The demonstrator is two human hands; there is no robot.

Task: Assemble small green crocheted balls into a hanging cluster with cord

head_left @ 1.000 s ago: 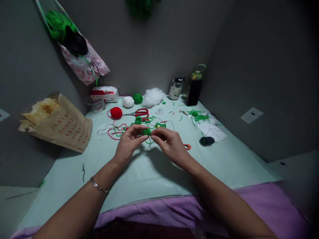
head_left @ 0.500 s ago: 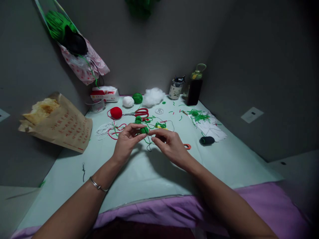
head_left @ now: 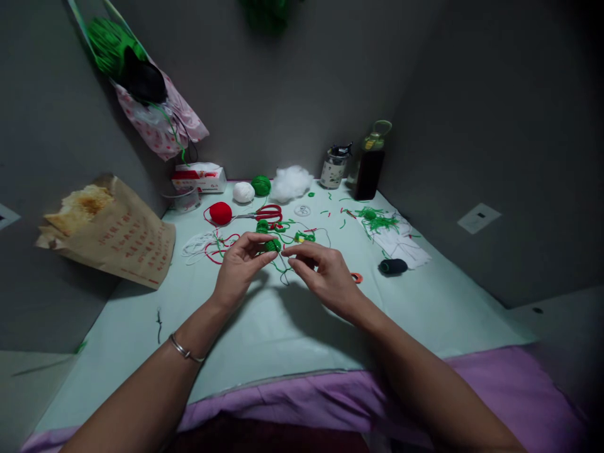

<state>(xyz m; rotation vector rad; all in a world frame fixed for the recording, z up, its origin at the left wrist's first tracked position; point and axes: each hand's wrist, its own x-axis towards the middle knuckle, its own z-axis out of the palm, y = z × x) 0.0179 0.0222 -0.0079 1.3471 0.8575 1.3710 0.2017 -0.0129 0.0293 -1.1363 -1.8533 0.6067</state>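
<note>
My left hand [head_left: 240, 267] pinches a small green crocheted piece [head_left: 272, 246] between thumb and fingers, above the table. A dark thread [head_left: 284, 275] hangs below the piece in a loop. Close on the right side is my right hand [head_left: 323, 270], its index finger and thumb tips slightly apart, beside the piece. I see nothing held between those tips; the other fingers are curled in. Behind the hands lie green crocheted parts [head_left: 306, 236] and red-handled scissors [head_left: 268, 214].
A red yarn ball [head_left: 220, 213], a white yarn ball [head_left: 243, 192], a green yarn ball [head_left: 261, 185] and white stuffing [head_left: 291, 183] stand at the back. Left is a paper bag of bread [head_left: 127, 239]. Right are a dark roll [head_left: 393, 267], yarn scraps [head_left: 377, 220] and a bottle [head_left: 370, 167].
My right index fingertip has drawn slightly away from the green piece, to the right. My left hand keeps its hold on the piece, almost still.
</note>
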